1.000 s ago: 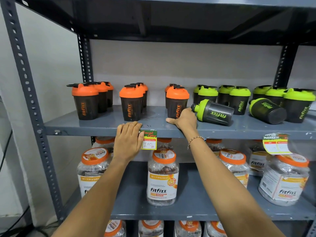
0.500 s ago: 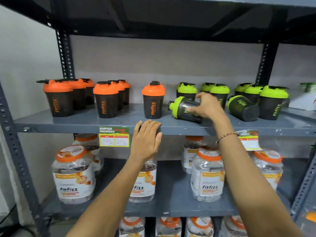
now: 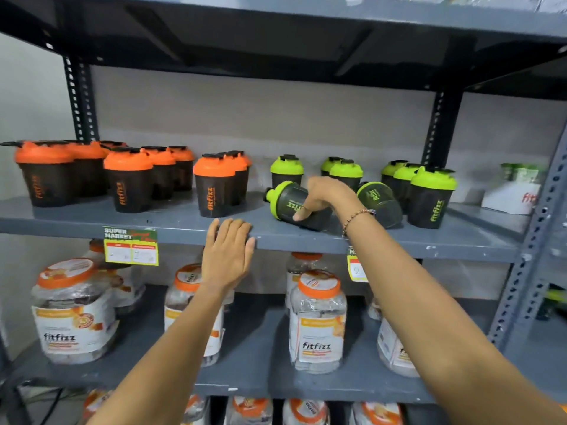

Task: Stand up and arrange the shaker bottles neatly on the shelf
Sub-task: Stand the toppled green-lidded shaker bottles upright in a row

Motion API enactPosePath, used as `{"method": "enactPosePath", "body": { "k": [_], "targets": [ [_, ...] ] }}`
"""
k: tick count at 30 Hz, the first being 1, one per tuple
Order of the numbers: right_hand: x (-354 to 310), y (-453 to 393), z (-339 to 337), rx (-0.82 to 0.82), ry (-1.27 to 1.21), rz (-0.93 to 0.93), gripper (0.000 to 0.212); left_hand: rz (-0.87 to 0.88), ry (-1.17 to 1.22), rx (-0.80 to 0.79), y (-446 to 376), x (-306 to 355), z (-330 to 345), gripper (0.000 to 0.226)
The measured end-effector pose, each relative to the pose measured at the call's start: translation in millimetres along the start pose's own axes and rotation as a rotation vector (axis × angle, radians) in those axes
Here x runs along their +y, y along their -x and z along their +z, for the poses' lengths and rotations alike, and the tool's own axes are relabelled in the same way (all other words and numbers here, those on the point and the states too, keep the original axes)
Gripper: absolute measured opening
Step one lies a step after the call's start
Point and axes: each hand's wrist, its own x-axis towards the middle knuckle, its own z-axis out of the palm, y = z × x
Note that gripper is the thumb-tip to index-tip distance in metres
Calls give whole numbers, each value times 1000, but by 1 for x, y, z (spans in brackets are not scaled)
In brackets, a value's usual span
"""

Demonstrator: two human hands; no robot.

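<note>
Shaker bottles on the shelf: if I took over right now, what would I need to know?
Right hand: wrapped around a green-lidded bottle lying on its side.
Left hand: flat, empty, on the shelf edge.
Done: the orange-lidded bottles all stand upright in rows.
Left: stand up the held bottle, then the second tipped green bottle behind the wrist, and line them up with the upright green ones.

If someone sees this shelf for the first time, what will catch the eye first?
Probably the right hand gripping a green-lidded shaker bottle that lies on its side mid-shelf, with a second tipped green bottle just right of it. Next, the colour split: orange-lidded bottles upright on the left, green ones on the right.
</note>
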Motion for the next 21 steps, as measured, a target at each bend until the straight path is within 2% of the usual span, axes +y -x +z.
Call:
{"method": "enactPosePath", "body": {
  "k": [3, 6, 8, 9, 11, 13, 16, 21],
  "targets": [
    [14, -5, 3, 43, -201, 78, 80, -23, -37, 28, 2, -8, 4, 39],
    [26, -8, 14, 60, -738, 149, 81, -19, -33, 36, 3, -18, 6, 42],
    [24, -9, 25, 18, -1157, 131, 59, -21, -36, 40, 2, -18, 8, 42],
    [20, -10, 31, -7, -1302, 118, 49, -24, -32, 42, 2, -17, 9, 41],
    [9, -17, 48, -14, -1481, 94, 44, -23, -24, 50, 3, -17, 11, 40],
    [-3, -25, 62, 72, -1509, 81, 50, -12, -25, 55, 4, -20, 12, 40],
    [-14, -36, 74, 271, -1248, 129, 62, 15, -35, 52, 5, -23, 14, 39],
    [-17, -46, 84, 334, -950, 160, 78, 31, -29, 75, 6, -24, 16, 38]
  ]
}}
